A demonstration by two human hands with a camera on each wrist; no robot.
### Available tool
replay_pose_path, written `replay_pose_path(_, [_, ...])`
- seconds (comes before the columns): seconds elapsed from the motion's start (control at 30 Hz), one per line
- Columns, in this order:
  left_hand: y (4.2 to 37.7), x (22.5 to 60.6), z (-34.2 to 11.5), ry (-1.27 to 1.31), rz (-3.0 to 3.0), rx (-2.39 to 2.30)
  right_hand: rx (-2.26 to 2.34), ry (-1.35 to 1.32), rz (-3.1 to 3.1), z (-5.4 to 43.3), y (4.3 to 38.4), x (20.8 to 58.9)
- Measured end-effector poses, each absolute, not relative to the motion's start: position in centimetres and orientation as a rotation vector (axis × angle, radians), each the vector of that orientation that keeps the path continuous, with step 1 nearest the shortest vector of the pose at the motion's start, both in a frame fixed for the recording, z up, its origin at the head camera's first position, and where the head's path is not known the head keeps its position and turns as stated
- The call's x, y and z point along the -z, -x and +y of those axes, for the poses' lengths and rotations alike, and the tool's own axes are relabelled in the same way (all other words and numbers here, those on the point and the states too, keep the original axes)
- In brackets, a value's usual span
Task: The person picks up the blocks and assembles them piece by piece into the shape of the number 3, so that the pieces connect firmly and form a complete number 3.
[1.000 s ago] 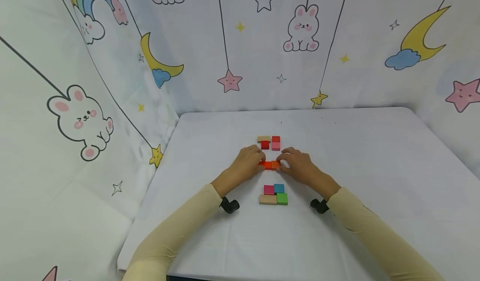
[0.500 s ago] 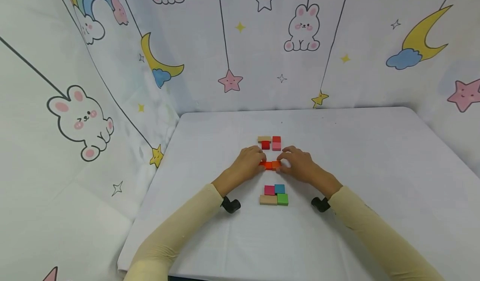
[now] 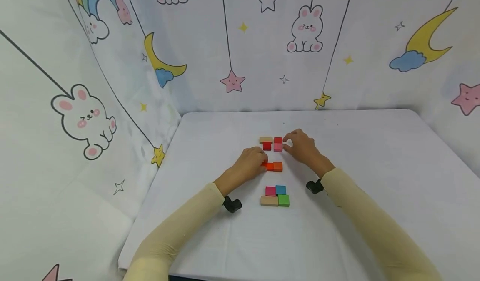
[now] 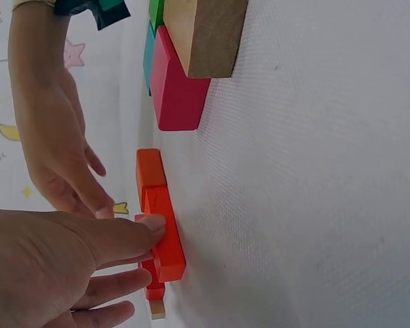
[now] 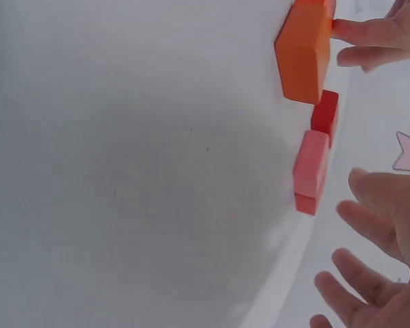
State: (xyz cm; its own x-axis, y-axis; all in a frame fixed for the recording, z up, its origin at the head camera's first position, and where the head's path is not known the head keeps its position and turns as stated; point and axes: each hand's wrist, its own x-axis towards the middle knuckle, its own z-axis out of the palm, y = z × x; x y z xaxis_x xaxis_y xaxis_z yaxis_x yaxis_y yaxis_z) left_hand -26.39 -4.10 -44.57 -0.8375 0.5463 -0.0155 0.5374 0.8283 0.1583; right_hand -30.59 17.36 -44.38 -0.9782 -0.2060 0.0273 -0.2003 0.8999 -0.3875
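Orange-red block (image 4: 168, 253) pinched in my left grip (image 3: 247, 163). Orange block (image 3: 278, 167), right of that grip, now let go; pair looks settled. Farther, my right grip (image 3: 301, 147) has shifted, fingers spread, pink block (image 3: 278, 147) just left.

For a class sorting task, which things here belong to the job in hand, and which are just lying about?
Likely the job:
red-orange block, pinched by the left hand
orange block, touching it
pink block, near the right hand
probably the other far blocks and four near blocks

Likely just surroundings:
white-covered table
printed backdrop
black wrist devices
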Motion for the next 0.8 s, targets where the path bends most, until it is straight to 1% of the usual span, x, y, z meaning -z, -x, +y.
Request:
replay_pose_path(0.17, [26.3,44.6,-3.8,-0.866,2.943,-0.216,0.614,0.274,3.065,16.8,31.4,45.6])
replay_pose_path(0.4, [26.3,44.6,-3.7,-0.847,2.950,-0.215,0.603,0.251,3.052,16.6,31.6,46.3])
replay_pose_path(0.8, [26.3,44.7,-3.9,-0.842,2.954,-0.198,0.566,0.238,2.867,17.7,30.3,44.6])
